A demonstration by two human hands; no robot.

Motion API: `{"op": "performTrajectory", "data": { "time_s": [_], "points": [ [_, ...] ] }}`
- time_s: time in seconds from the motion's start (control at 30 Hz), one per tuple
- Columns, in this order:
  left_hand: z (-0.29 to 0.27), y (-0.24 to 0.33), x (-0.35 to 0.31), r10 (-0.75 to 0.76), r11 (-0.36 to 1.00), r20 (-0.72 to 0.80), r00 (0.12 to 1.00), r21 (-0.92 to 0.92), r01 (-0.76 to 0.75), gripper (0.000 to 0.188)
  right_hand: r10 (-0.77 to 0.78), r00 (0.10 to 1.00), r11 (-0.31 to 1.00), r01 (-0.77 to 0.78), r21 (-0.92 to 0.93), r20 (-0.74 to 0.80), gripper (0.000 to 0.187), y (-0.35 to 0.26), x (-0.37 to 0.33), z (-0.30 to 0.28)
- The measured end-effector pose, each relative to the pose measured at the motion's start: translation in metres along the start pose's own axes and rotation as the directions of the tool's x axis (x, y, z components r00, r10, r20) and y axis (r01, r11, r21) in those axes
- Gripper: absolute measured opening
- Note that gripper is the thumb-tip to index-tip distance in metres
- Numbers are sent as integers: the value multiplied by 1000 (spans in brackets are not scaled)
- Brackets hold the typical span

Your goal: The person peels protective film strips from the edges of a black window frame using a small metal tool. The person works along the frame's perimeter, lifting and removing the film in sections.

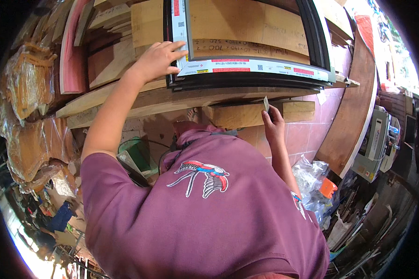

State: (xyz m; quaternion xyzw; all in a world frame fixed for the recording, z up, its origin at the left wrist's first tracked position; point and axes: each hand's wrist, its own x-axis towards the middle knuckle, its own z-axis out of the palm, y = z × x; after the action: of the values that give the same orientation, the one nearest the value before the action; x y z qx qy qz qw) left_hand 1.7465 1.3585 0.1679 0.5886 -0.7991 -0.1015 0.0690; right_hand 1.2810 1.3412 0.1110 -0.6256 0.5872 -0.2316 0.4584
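The rectangular frame (246,66), faced with smooth, white printed film (209,69), lies over rough wooden planks (172,100). The left hand (159,59) touches it with parted fingers; whether it grips, I cannot tell. The right hand (273,122) pinches a thin, flat, pale piece (266,103).

Plastic-wrapped furniture pieces (29,83), green container (143,153)

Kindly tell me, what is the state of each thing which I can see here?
Frame: stacked, white film along its near and left sides
Left hand: touching the frame's near left corner
Right hand: closed on the flat piece
Flat piece: held, tip pointing away
Furniture: wrapped in clear plastic
Plastic bag: crumpled
Plank: marked with handwriting
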Motion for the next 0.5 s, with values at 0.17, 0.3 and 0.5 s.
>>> {"op": "performTrajectory", "data": {
  "time_s": [0.17,0.3,0.5],
  "points": [
    [-8,6,6,-20,995,95,995,100,11,58,53,999,998,-53,16,2,37,6,-1,-1],
    [-2,6,6,29,978,77,997,203,-44,57,22,1000,1000,-22,-7,-17,35,11,-3,-4],
    [11,0,-4,129,955,2,992,267,-125,49,17,1000,1000,-17,16,-19,32,-4,-9,2]
  ]
}}
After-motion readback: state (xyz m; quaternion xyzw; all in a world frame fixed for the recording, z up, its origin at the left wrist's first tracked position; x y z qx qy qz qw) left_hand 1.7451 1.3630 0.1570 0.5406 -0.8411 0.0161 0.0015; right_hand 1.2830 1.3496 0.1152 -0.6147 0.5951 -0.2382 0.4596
